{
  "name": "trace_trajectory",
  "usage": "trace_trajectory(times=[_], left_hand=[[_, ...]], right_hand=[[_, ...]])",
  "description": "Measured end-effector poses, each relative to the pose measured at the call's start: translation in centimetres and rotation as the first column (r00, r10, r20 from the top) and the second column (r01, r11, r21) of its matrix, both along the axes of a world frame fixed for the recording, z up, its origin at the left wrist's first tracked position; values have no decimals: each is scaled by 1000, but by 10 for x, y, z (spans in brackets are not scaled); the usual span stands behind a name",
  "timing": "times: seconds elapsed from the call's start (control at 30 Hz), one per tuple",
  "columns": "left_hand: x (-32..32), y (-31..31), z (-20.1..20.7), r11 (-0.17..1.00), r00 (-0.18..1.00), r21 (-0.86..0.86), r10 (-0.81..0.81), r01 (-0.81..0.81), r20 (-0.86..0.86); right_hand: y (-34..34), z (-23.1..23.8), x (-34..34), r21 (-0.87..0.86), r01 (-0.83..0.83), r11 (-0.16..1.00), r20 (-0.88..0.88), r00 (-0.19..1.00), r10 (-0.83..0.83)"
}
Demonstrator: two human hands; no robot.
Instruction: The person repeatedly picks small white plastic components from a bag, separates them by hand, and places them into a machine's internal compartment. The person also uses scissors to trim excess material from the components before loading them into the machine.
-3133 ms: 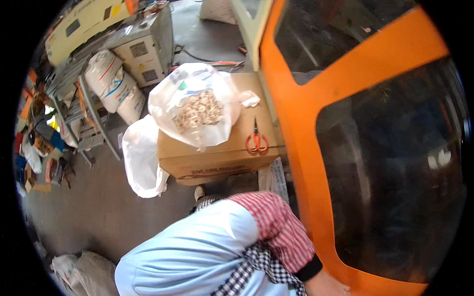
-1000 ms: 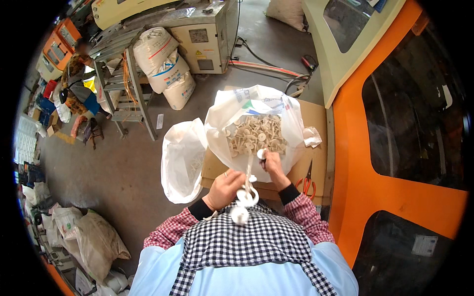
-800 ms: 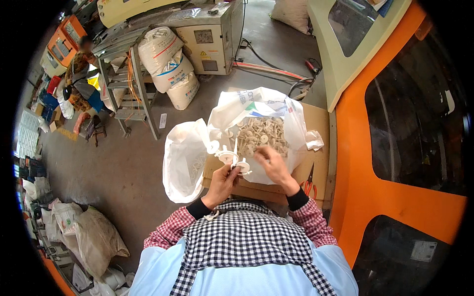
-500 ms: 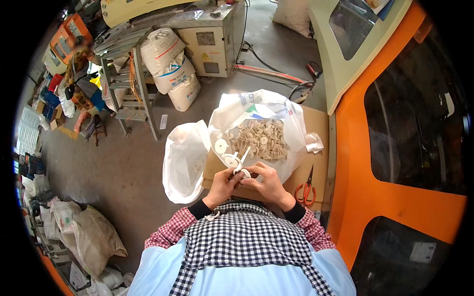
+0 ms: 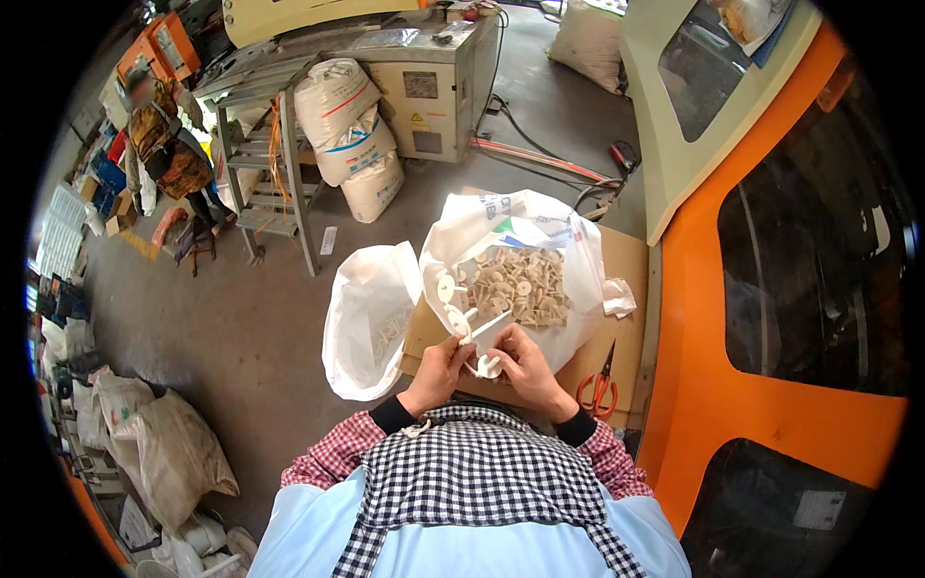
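Observation:
A white plastic moulding [image 5: 446, 289], round discs joined by a runner with a thin pointed stem, is held between my two hands. My left hand [image 5: 436, 376] is closed around its runner, thumb on top. At its near end, a disc [image 5: 488, 366] is pinched in my right hand [image 5: 528, 370]. Just beyond, a large white bag [image 5: 590, 279] stands open, filled with many loose cream disc-and-stem pieces [image 5: 520, 287]. To the left is a smaller open white bag [image 5: 352, 289], with some thin scraps at its bottom.
Red-handled scissors [image 5: 599, 393] lie on the cardboard [image 5: 626, 332] at my right, near a crumpled white wrapper [image 5: 619, 298]. An orange machine [image 5: 694, 318] borders the right side. Stacked sacks [image 5: 337, 106] and a metal step ladder [image 5: 265, 183] stand ahead left; another person [image 5: 164, 140] is beyond.
My right hand has drawn slightly nearer and away from my left, with a disc in its fingers. The view has shifted a little, and the far person now stands more upright.

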State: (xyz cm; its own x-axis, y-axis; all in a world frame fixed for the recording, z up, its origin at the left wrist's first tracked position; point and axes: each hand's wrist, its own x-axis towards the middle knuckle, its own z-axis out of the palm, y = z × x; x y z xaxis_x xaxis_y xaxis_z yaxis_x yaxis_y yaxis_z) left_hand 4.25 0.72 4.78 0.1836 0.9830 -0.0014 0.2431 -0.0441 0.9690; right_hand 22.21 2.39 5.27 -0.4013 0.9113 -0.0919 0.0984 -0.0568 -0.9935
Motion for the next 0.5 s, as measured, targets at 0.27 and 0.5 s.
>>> trace_trajectory(times=[0.27,0.5], left_hand=[[-3,3,-17,841,900,-528,135,118,415],[0,5,3,984,979,140,131,-109,-154]], right_hand=[[-10,-4,-15,388,-60,920,47,998,45],[5,-39,-6,144,-9,989,218,976,-23]])
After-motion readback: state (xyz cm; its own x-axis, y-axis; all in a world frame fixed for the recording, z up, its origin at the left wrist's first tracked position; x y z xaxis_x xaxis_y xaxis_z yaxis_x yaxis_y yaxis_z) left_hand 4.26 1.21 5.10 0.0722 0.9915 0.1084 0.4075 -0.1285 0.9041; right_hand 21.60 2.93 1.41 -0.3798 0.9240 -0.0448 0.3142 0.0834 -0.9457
